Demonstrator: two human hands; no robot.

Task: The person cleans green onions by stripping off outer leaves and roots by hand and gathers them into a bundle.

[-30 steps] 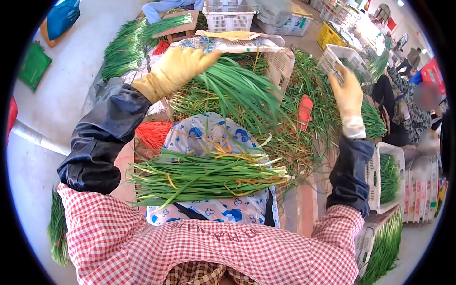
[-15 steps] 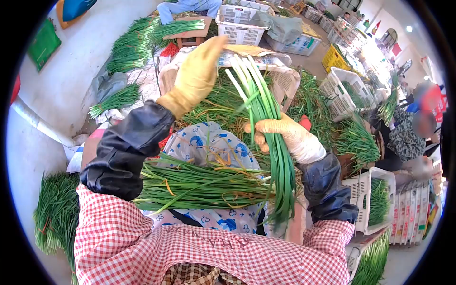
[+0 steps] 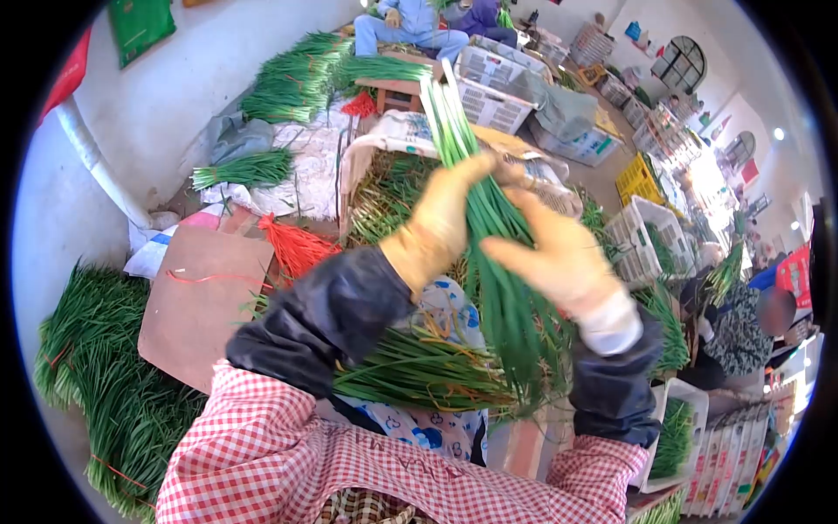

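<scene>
My left hand, in a yellow glove, is closed round the upper part of a bunch of green stalks, whose white ends point up and away. Beside the bunch, on its right, my right hand has its gloved fingers spread, with the fingertips at the stalks. The green leaves hang down between my hands. Below them, a loose pile of green and yellowed stalks lies across my lap on a blue-patterned plastic apron. Part of that pile is hidden by my left sleeve.
A crate of loose leaves stands ahead. Red ties lie beside a brown board on the left. Bundles are heaped at the lower left. White crates line the right. Other people sit at the back and right.
The bunch has moved up and away from me. My left hand has come down onto it and closed, while my right hand's fingers have opened beside it. The view has swung left.
</scene>
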